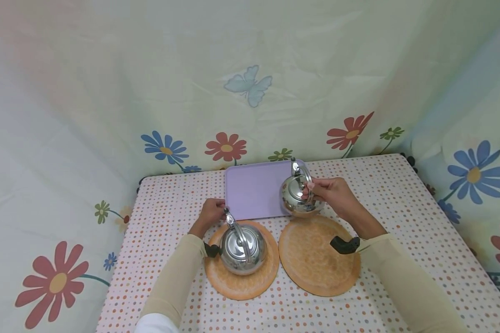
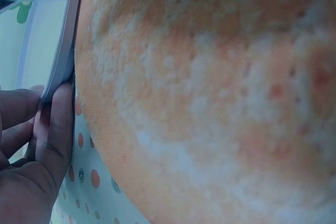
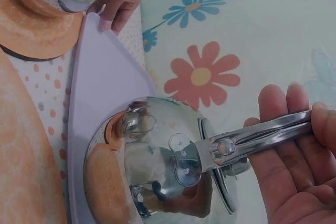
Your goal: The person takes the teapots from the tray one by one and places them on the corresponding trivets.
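My left hand (image 1: 211, 212) pinches the near left corner of a lilac tray (image 1: 252, 192); in the left wrist view, thumb and fingers (image 2: 58, 129) lie on either side of its rim. My right hand (image 1: 339, 196) grips the metal handle (image 3: 262, 137) of a shiny steel kettle (image 1: 295, 199), over the tray's right end. Whether that kettle touches the tray is unclear. Another steel kettle (image 1: 254, 249) stands on the left round mat (image 1: 243, 291), close to my left wrist. Nothing stands on the right round mat (image 1: 316, 263).
Both bread-patterned mats lie side by side in front of the tray on a dotted tablecloth (image 1: 162, 212). A flowered curtain (image 1: 183, 92) rises behind the table and along both sides. Black wrist mounts (image 1: 345, 245) stick out from my cuffs, the left one beside the standing kettle.
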Demonstrator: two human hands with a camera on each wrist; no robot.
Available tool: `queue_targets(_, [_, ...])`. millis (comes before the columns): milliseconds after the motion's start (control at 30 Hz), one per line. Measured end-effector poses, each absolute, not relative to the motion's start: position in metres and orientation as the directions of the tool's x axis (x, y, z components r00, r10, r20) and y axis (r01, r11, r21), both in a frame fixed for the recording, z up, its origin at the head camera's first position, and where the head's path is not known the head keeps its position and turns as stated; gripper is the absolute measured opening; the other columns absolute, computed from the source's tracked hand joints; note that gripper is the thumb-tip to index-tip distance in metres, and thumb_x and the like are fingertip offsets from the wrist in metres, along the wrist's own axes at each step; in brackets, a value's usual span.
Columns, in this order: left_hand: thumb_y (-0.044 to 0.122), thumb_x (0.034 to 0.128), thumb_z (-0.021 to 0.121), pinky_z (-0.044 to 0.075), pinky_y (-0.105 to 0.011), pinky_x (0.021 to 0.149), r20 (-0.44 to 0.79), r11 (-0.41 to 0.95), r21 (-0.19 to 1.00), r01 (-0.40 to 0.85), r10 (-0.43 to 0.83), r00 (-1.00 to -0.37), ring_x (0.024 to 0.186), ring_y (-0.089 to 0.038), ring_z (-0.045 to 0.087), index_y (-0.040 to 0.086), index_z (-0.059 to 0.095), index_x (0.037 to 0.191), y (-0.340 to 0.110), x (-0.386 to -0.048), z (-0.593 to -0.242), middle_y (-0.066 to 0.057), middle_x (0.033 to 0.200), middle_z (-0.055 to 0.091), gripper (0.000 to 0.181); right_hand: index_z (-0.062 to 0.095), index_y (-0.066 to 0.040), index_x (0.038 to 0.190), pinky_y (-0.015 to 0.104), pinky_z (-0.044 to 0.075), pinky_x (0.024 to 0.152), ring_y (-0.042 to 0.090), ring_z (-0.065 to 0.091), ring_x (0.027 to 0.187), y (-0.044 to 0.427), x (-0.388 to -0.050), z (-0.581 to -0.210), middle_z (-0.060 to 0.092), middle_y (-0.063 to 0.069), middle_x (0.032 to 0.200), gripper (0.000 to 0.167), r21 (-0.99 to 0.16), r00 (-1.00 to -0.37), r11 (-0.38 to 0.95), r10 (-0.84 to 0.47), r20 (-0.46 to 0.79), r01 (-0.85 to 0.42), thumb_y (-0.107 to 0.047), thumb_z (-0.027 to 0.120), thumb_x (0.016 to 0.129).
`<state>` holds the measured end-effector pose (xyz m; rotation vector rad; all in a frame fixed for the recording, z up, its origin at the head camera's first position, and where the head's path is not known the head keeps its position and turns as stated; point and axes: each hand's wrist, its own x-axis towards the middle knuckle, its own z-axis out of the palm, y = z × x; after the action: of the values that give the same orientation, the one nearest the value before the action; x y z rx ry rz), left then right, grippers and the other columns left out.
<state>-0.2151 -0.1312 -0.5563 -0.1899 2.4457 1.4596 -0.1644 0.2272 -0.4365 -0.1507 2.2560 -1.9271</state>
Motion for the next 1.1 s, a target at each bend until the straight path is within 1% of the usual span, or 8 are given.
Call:
queue_targets(167, [-0.005,0.0889,0.058,0.058,-0.026,0.061,-0.299,0.466,0.849,-0.249,0.035,-0.954,0.069,-0.017,0.064,-0.009,0.061,0.121,-0.131,-0.214,-0.558,-0.014,0.093,0.06,0.032,0.057,0.021,0.116,0.024,0.055,0.083,0.011,0.067,0.087,0.228,-0.161,-0.436,0.071,0.004,0.086,0.042,-0.99,-0.98,0.142,-0.194,-0.044,0.017,-0.017,0.057,0.1])
queue_targets(267, [-0.006,0.0885,0.057,0.058,-0.026,0.061,-0.297,0.46,0.853,-0.248,0.036,-0.954,0.069,-0.017,0.064,-0.01,0.061,0.122,-0.131,-0.213,-0.559,-0.014,0.093,0.06,0.034,0.057,0.021,0.117,0.025,0.055,0.084,0.012,0.067,0.087,0.23,-0.156,-0.434,0.07,0.005,0.087,0.042,-0.99,-0.979,0.143,-0.2,-0.048,0.019,-0.017,0.056,0.1])
queue_targets(500, [-0.006,0.0887,0.054,0.058,-0.026,0.061,-0.299,0.467,0.849,-0.246,0.041,-0.953,0.069,-0.016,0.064,-0.009,0.062,0.122,-0.13,-0.213,-0.559,-0.014,0.093,0.061,0.034,0.059,0.018,0.118,0.022,0.054,0.082,0.008,0.066,0.09,0.237,-0.144,-0.426,0.071,0.006,0.09,0.04,-0.971,-0.978,0.237,-0.198,-0.062,0.014,-0.018,0.055,0.101])
queue_targets(633, [-0.005,0.0888,0.055,0.058,-0.026,0.061,-0.306,0.462,0.851,-0.25,0.048,-0.951,0.07,-0.017,0.064,-0.009,0.061,0.122,-0.13,-0.214,-0.559,-0.014,0.093,0.061,0.034,0.059,0.018,0.117,0.021,0.053,0.083,0.008,0.066,0.091,0.242,-0.138,-0.422,0.071,0.006,0.09,0.039,-0.97,-0.978,0.244,-0.202,-0.059,0.008,-0.018,0.054,0.101])
queue_targets(833, [-0.008,0.0859,0.053,0.058,-0.025,0.061,-0.29,0.468,0.852,-0.235,0.047,-0.956,0.07,-0.017,0.065,-0.01,0.06,0.123,-0.131,-0.216,-0.558,-0.015,0.095,0.061,0.038,0.059,0.018,0.117,0.019,0.052,0.084,0.006,0.065,0.093,0.25,-0.128,-0.418,0.072,0.005,0.091,0.039,-0.969,-0.976,0.247,-0.207,-0.076,0.023,-0.018,0.055,0.101])
queue_targets(967, [-0.006,0.0868,0.056,0.058,-0.026,0.062,-0.303,0.452,0.856,-0.251,0.045,-0.952,0.07,-0.017,0.065,-0.01,0.059,0.124,-0.131,-0.216,-0.555,-0.016,0.097,0.06,0.038,0.06,0.016,0.119,0.019,0.052,0.085,0.005,0.064,0.097,0.253,-0.124,-0.418,0.072,0.005,0.093,0.04,-0.96,-0.975,0.28,-0.204,-0.085,0.025,-0.019,0.055,0.101])
queue_targets(1100, [-0.005,0.0877,0.059,0.058,-0.025,0.062,-0.318,0.449,0.854,-0.265,0.045,-0.947,0.069,-0.016,0.064,-0.009,0.059,0.124,-0.131,-0.215,-0.554,-0.015,0.097,0.06,0.037,0.063,0.015,0.115,0.021,0.053,0.085,0.008,0.066,0.095,0.255,-0.119,-0.419,0.072,0.008,0.092,0.038,-0.956,-0.974,0.292,-0.21,-0.089,0.025,-0.02,0.055,0.101])
